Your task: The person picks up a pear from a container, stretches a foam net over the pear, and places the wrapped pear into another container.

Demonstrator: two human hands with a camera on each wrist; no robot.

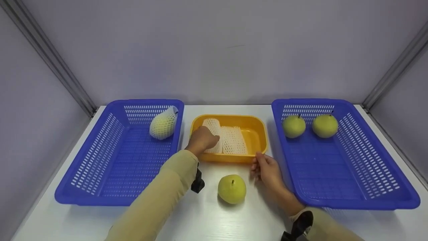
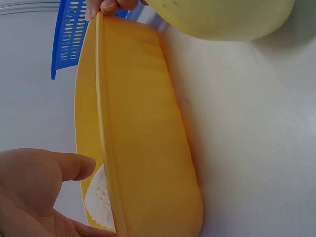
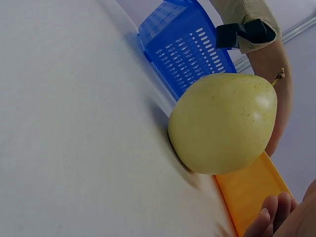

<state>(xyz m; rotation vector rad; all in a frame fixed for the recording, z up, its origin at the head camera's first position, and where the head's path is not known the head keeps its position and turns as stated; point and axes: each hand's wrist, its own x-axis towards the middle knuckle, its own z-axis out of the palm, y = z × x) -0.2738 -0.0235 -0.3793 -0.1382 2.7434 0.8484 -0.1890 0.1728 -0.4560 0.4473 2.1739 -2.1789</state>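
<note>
Your left hand (image 1: 204, 138) reaches into the yellow tub (image 1: 253, 139), over the left foam net (image 1: 212, 124); its thumb and visible finger stand wide apart, and you cannot tell whether the fingertips touch the net. A second foam net (image 1: 233, 140) lies just beside it in the tub. Your right hand (image 1: 268, 169) pinches the tub's rim at the near right corner — thumb on top, fingers curled below. A bare pear (image 1: 232, 189) sits on the white table (image 1: 214, 222), on the tub's near side. Left of the tub, a blue basket (image 1: 140, 157) holds a net-wrapped pear (image 1: 163, 125); right of it, another blue basket (image 1: 329, 177) holds two bare pears (image 1: 325, 126).
</note>
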